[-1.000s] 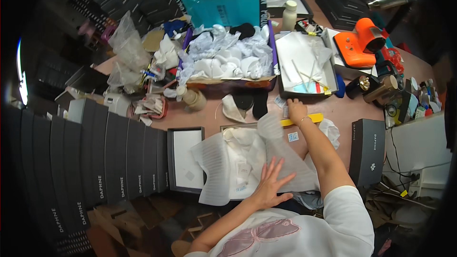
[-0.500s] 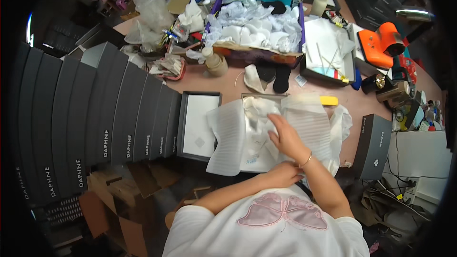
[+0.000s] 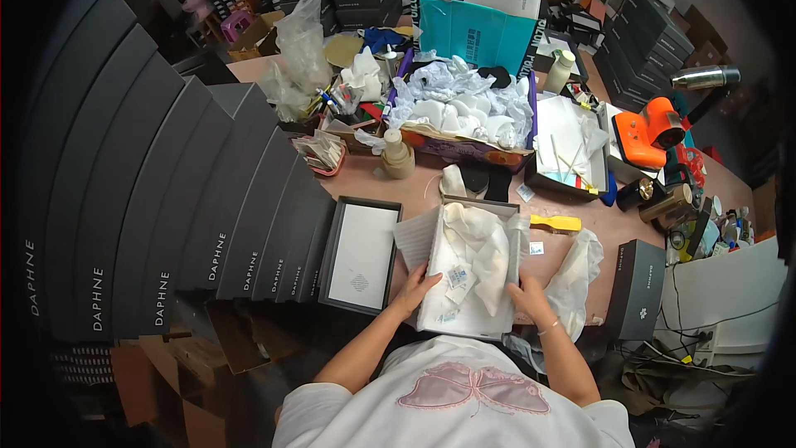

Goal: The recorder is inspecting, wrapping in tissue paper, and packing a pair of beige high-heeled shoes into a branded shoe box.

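Observation:
On the table edge in front of me stands an open grey shoe box, lined with white foam wrapping sheet. Inside lies a cream-white bundle, partly covered by thin wrapping, with small printed tags on it. My left hand grips the box's left side, its fingers over the sheet at the rim. At the right side, my right hand is closed on the box wall; some of its fingers are hidden. Left of the box lies a grey box lid with its white inside up.
Grey shoe boxes are stacked at left. Behind are a pump bottle and a carton of white paper wads. A yellow-handled tool, crumpled plastic, a dark box and an orange device sit to the right.
My hands have moved apart to the box's two sides. The foam sheet, spread out wide before, is now tucked in along the box walls. My view has shifted, showing more of the background.

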Tool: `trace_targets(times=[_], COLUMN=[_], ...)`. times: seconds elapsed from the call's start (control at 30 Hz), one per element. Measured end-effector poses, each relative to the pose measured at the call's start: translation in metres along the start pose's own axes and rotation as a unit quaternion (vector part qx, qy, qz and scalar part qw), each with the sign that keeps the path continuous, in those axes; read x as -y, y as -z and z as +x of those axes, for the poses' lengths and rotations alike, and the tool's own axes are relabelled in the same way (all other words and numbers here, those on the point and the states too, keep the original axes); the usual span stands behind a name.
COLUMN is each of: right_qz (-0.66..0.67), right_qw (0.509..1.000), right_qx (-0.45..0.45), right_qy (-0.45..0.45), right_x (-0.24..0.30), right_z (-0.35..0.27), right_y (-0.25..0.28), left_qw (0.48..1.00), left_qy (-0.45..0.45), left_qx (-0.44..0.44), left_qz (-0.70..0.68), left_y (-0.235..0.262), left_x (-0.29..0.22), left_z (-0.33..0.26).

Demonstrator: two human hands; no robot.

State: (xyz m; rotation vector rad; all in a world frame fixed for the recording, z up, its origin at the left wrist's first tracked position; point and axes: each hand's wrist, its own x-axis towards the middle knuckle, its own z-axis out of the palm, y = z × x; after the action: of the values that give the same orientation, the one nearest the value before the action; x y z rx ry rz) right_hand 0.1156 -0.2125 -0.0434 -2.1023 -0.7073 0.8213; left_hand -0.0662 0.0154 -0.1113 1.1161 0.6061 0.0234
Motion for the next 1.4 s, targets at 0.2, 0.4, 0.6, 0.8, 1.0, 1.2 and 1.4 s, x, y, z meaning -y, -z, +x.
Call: trace_targets(times=[0.2, 0.4, 0.6, 0.8, 1.0, 1.2, 1.4], right_qz=[0.507, 0.076, -0.183, -0.347, -0.006, 0.101, -0.053], right_qw=[0.855, 0.989, 0.944, 0.929, 0.991, 0.975, 0.963], right_qx=[-0.047, -0.089, -0.101, 0.023, -0.028, -0.140, 0.034], right_qy=[-0.103, -0.094, 0.256, 0.124, 0.131, 0.143, 0.262], right_x=[0.000, -0.092, 0.037, 0.020, 0.097, 0.097, 0.124], right_z=[-0.008, 0.041, 0.097, 0.143, 0.095, 0.041, -0.023], right_y=[-0.015, -0.032, -0.039, -0.067, -0.004, -0.019, -0.008], left_qw=[0.987, 0.990, 0.951, 0.906, 0.970, 0.883, 0.963], left_qy=[-0.040, -0.038, -0.156, -0.297, 0.004, 0.071, -0.036], left_qx=[-0.041, -0.080, -0.188, -0.202, -0.009, 0.024, -0.015], left_qz=[-0.149, -0.110, 0.187, 0.224, -0.242, -0.464, -0.267], left_y=[-0.033, -0.005, -0.012, -0.014, -0.030, -0.066, -0.089], left_x=[-0.006, 0.040, 0.008, -0.038, -0.052, -0.048, -0.081], left_z=[-0.024, 0.010, -0.026, -0.052, -0.036, 0.003, -0.017])
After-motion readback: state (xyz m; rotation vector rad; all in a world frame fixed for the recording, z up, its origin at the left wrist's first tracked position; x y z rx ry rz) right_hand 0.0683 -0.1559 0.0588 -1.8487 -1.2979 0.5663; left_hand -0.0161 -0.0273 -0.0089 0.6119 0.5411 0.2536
